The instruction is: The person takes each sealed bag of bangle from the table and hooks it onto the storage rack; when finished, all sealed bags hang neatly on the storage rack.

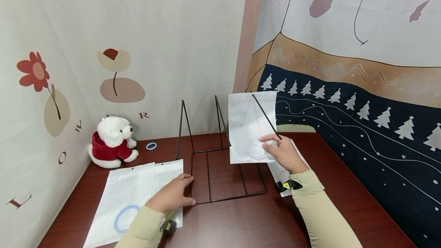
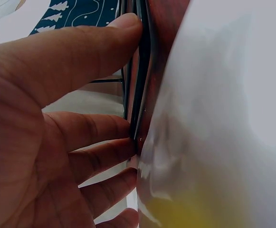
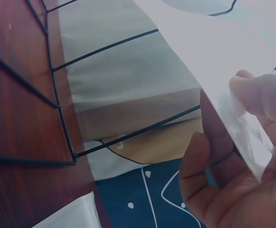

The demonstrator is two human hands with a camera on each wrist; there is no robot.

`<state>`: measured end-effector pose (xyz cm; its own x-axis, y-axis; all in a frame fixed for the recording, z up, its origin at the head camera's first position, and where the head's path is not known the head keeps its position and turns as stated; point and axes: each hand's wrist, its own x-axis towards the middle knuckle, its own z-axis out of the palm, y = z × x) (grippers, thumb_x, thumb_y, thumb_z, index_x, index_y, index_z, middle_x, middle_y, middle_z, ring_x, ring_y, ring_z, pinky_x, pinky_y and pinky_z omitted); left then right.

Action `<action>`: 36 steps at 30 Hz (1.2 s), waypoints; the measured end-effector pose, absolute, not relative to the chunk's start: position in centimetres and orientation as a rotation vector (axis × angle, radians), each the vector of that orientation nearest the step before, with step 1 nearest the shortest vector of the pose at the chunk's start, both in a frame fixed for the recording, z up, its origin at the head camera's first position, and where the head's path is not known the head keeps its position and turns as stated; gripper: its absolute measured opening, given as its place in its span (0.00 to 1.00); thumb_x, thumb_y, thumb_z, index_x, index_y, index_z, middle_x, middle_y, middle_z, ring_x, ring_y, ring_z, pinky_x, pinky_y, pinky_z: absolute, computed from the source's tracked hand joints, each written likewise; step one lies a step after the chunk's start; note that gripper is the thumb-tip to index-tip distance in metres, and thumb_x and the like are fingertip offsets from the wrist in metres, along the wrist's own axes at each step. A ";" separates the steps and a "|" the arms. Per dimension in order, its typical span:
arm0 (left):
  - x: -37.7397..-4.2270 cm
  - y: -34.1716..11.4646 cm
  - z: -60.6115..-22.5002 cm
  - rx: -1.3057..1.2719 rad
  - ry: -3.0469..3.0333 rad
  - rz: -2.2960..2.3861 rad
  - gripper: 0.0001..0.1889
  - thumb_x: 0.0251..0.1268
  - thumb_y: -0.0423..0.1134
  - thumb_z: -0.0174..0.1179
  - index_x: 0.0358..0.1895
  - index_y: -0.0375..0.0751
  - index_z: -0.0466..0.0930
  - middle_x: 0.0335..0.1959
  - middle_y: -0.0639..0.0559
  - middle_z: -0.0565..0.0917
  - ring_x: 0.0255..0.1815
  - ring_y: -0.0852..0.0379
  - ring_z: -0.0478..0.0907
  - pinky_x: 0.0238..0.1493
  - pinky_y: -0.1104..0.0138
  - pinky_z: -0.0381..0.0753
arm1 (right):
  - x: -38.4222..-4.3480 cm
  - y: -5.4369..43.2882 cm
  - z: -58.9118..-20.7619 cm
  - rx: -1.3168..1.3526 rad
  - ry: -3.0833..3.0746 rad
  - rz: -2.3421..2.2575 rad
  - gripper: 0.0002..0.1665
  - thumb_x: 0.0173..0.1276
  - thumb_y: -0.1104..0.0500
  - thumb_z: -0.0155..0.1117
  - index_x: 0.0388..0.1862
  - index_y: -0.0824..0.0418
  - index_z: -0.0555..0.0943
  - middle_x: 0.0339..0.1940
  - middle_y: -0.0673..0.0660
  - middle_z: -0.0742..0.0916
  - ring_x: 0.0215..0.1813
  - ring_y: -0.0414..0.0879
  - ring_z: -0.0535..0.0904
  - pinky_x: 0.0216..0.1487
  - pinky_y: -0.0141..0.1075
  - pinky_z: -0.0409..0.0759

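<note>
My right hand pinches the lower right part of a white zip bag with a pale ring outline on it. A rod of the black wire rack crosses in front of this bag, its tip at the bag's top edge; I cannot tell whether it passes through a hole. In the right wrist view, the white bag lies between thumb and fingers. My left hand touches the rack's left front corner. The left wrist view shows its fairly straight fingers and thumb against the black wire.
Overlapping white bags lie left of the rack, one with a blue ring. Another white bag lies under my right hand. A small blue ring and a white plush bear in red sit at the back left of the brown table.
</note>
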<state>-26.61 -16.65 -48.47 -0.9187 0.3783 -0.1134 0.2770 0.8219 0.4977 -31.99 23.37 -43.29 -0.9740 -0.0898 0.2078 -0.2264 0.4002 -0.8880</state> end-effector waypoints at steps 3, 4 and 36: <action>-26.6 -16.6 -48.5 0.504 2.794 0.721 0.44 0.54 0.44 0.81 0.72 0.27 0.74 0.74 0.35 0.73 0.75 0.35 0.71 0.75 0.43 0.71 | -32.1 23.4 -43.4 0.266 -2.529 1.650 0.13 0.75 0.63 0.68 0.55 0.59 0.88 0.65 0.65 0.83 0.52 0.54 0.73 0.37 0.34 0.73; -26.6 -16.6 -48.5 0.502 2.793 0.721 0.44 0.54 0.44 0.81 0.72 0.27 0.74 0.74 0.35 0.73 0.75 0.35 0.71 0.75 0.43 0.72 | -32.1 23.4 -43.4 0.258 -2.531 1.658 0.13 0.75 0.62 0.68 0.56 0.59 0.88 0.66 0.65 0.83 0.52 0.55 0.73 0.36 0.34 0.74; -26.6 -16.7 -48.5 0.512 2.799 0.726 0.44 0.53 0.44 0.82 0.72 0.26 0.74 0.73 0.35 0.73 0.75 0.35 0.71 0.76 0.44 0.71 | -33.2 24.6 -45.6 0.327 -2.388 2.039 0.23 0.78 0.63 0.62 0.66 0.75 0.76 0.72 0.66 0.77 0.70 0.53 0.74 0.75 0.60 0.70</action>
<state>-26.56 -16.67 -48.51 -0.9189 0.3793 -0.1082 0.2789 0.8188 0.5018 -33.17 24.61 -45.64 -0.9784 -0.1668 0.1217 -0.1463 0.1442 -0.9787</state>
